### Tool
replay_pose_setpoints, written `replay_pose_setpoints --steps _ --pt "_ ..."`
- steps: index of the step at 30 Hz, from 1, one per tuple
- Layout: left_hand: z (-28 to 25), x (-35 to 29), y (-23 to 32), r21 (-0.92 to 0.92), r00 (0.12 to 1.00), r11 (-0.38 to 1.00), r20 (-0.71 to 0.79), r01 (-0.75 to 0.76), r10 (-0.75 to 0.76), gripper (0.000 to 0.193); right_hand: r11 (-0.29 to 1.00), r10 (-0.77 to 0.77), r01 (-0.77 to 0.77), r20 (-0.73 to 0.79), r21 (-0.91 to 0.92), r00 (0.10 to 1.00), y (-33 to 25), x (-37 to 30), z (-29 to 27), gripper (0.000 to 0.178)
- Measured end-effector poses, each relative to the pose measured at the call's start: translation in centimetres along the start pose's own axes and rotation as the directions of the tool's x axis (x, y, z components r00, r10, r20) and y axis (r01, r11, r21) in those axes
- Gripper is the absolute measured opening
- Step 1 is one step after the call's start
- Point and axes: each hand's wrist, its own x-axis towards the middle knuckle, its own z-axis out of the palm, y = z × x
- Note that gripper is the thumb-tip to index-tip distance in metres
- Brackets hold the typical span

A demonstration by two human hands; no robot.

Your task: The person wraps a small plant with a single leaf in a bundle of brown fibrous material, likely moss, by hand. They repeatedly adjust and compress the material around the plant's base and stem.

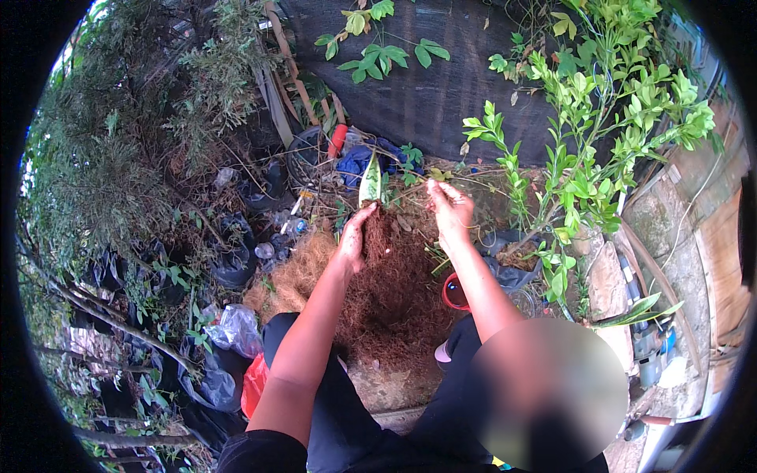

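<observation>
- Head view, I'm watching remotely: left hand (356,236) clasps a brown fibre clump (382,236), a pale-edged leaf (371,183) standing from its top.
- Right hand (452,214) is up, apart, curled; I can't tell whether it pinches anything.
- Clump's over the fibre heap (394,307).

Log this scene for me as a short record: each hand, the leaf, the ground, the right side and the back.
Left hand: holds a brown fibre wad from its left side
Right hand: raised, apart from the wad; whether it holds anything is unclear
Leaf: green, upright above the wad
Ground: dark brown fibre pile, paler fibre to its left
Right side: leafy shrub
Back: dark sheet
</observation>
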Motion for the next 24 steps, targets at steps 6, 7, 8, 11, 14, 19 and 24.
replay_pose_setpoints --steps 6,7,8,11,14,19,24 --pt "-1.2 1.1 0.1 -0.056 0.994 0.998 -0.104 -0.038 0.032 0.052 0.994 0.051 -0.037 0.135 -0.103 0.990 -1.3 -1.1 0.0 0.019" --pt "-1.4 1.2 0.0 -0.055 0.995 0.997 -0.089 -0.052 0.047 0.052 0.985 0.058 -0.020 0.223 -0.170 0.973 -1.3 -1.6 0.4 0.019" --pt "-1.5 1.2 0.0 -0.076 0.994 0.994 -0.074 -0.084 0.079 0.046 0.969 0.086 -0.012 0.289 -0.248 0.954 -1.2 -2.1 0.8 0.018" --pt "-1.5 1.6 -0.5 -0.093 0.985 0.987 -0.122 -0.131 0.119 0.036 0.898 0.011 0.189 0.450 -0.397 0.893 -0.7 -4.0 2.0 0.031" --pt "-1.7 2.3 -1.1 -0.080 0.977 0.981 -0.133 -0.176 0.164 0.038 0.768 -0.146 0.474 0.603 -0.430 0.784 -0.1 -4.7 2.7 0.052" --pt "-2.4 2.9 -1.2 -0.123 0.990 0.986 -0.102 -0.110 0.098 0.041 0.704 -0.213 0.571 0.642 -0.422 0.737 1.5 -4.5 2.8 0.016" --pt "-2.2 2.4 -0.8 -0.131 0.983 0.980 -0.123 -0.151 0.135 0.036 0.726 -0.259 0.510 0.503 -0.461 0.825 2.3 -3.8 2.4 0.012"
